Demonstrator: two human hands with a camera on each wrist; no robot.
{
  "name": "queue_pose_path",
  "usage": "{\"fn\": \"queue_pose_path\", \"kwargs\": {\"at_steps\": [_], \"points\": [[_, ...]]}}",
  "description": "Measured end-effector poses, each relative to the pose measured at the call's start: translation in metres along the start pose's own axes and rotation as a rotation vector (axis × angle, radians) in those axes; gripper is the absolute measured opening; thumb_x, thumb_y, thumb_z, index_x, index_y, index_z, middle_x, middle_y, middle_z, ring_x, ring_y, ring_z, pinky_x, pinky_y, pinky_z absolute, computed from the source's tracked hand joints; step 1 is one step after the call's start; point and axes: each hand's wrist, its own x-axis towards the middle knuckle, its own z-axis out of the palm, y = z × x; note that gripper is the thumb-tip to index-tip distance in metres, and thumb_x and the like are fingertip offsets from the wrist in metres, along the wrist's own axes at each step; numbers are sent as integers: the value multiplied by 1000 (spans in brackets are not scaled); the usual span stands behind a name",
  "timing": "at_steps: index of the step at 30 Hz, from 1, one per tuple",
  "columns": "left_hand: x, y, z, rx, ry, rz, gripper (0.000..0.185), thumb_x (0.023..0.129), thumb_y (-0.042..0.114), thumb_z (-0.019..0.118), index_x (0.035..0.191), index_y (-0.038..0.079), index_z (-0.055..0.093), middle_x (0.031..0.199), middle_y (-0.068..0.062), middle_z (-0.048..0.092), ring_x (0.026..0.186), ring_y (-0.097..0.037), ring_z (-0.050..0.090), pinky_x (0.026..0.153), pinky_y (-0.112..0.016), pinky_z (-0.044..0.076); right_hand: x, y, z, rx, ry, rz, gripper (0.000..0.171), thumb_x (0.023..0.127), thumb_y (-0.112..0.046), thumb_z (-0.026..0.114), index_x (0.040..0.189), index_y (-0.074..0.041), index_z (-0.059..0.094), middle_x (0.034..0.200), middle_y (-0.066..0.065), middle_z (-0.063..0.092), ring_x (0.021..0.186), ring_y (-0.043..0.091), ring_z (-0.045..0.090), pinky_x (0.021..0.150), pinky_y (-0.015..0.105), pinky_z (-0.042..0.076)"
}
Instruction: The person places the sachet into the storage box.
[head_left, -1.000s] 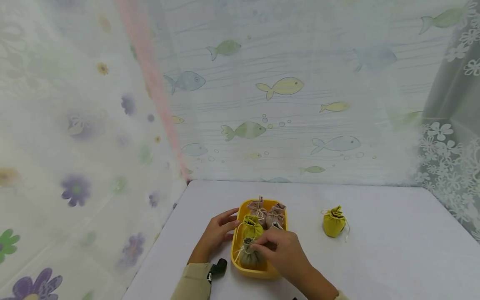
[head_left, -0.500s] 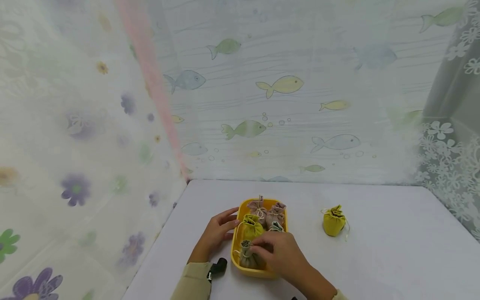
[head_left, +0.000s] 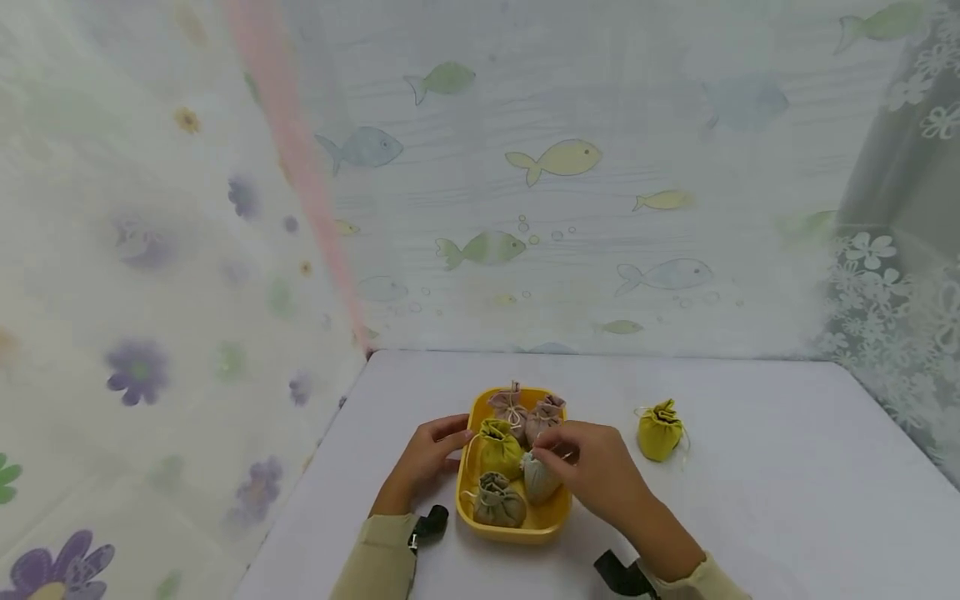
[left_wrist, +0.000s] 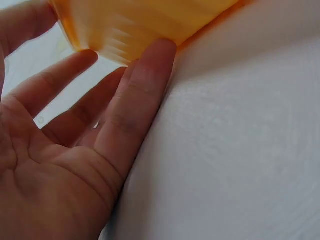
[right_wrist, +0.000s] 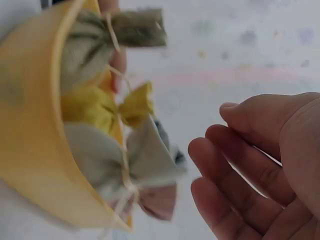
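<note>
A yellow plastic tray (head_left: 517, 536) holds several small drawstring bags. Along its left wall, the extended fingers of my left hand (head_left: 424, 458) touch the side; the left wrist view has these fingertips against the tray (left_wrist: 120, 30). My right hand (head_left: 606, 471) hovers by the pale bag (head_left: 538, 482) at the tray's right. In the right wrist view a gap parts my loosely bent fingers (right_wrist: 215, 205) from that pale bag (right_wrist: 95, 155). Front left in the tray sits a grey-green bag (head_left: 498, 505), with a yellow-green bag (head_left: 500, 454) behind it.
Two dusky pink bags (head_left: 508, 408) stand at the tray's far end. Another yellow-green bag (head_left: 660, 433) sits alone on the white table (head_left: 780, 483), right of the tray. Fish-patterned sheeting (head_left: 480, 317) rises behind the table, flower-patterned sheeting (head_left: 187, 450) at the left.
My right hand has let go of the grey-green bag's neck and moved right and away to the pale bag. The left hand stays at the tray. The head view has shifted slightly.
</note>
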Motion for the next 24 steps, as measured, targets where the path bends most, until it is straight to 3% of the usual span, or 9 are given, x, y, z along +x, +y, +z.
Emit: {"fn": "queue_pose_path", "kwargs": {"at_steps": [6, 11, 21, 24], "points": [[1, 0, -2, 3, -28, 20, 65, 91, 50, 75, 148, 22, 58, 149, -7, 58, 125, -24, 64, 88, -39, 64, 6, 17, -28, -88, 110, -13, 9, 90, -21, 83, 93, -27, 76, 88, -19, 73, 82, 1, 70, 75, 29, 64], [0, 3, -1, 13, -23, 14, 61, 92, 42, 75, 147, 23, 59, 150, -7, 58, 130, -27, 62, 88, -41, 64, 8, 28, -48, -94, 169, 15, 8, 91, -21, 81, 96, -24, 77, 92, -15, 75, 84, 6, 73, 74, 34, 64], [-1, 12, 2, 32, 22, 27, 52, 93, 33, 73, 143, 22, 62, 148, -5, 59, 125, -26, 64, 85, -41, 64, 7, 49, -85, -152, 240, 170, 4, 94, -23, 78, 97, -22, 78, 95, -4, 77, 88, 16, 72, 73, 22, 57], [-1, 12, 3, 19, 35, 25, 52, 94, 32, 73, 143, 22, 63, 149, -7, 59, 123, -25, 66, 83, -40, 65, 5, 57, -93, -161, 251, 206, 5, 94, -23, 76, 98, -20, 78, 95, -1, 78, 89, 20, 71, 73, 23, 56]]}}
